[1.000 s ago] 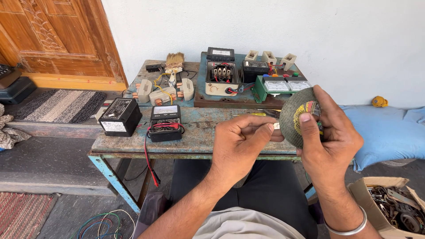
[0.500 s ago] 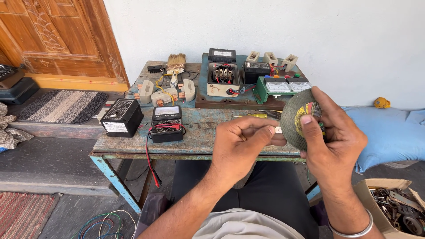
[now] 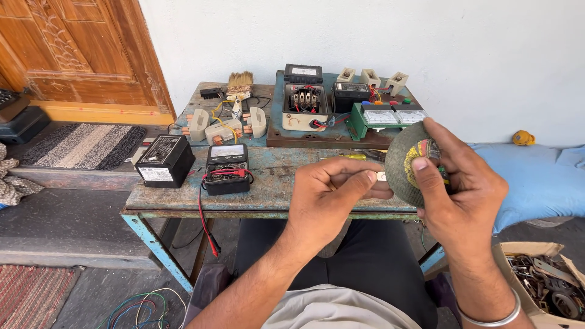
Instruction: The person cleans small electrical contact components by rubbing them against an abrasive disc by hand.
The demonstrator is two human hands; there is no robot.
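Largely unchanged since a second ago: grey grinding disc point(image 3: 407, 164) is kept gripped in the right hand point(image 3: 464, 195), above the surface point(image 3: 268, 183) edge. Left hand point(image 3: 332, 195) is closed, fingertips pinched at the disc's centre; work continues.

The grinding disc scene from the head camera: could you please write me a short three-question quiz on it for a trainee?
1. True or false: the right hand holds the round grey grinding disc up over the near edge of the metal table.
2. Which thing stands just left of the multimeter? A) a paintbrush B) a black box with a pale label C) a cardboard box
3. Fill in: the left hand pinches a small pale piece next to the disc's ____ side.

Key: 1 true; 2 B, the black box; 3 left. What the small piece is cannot be told.
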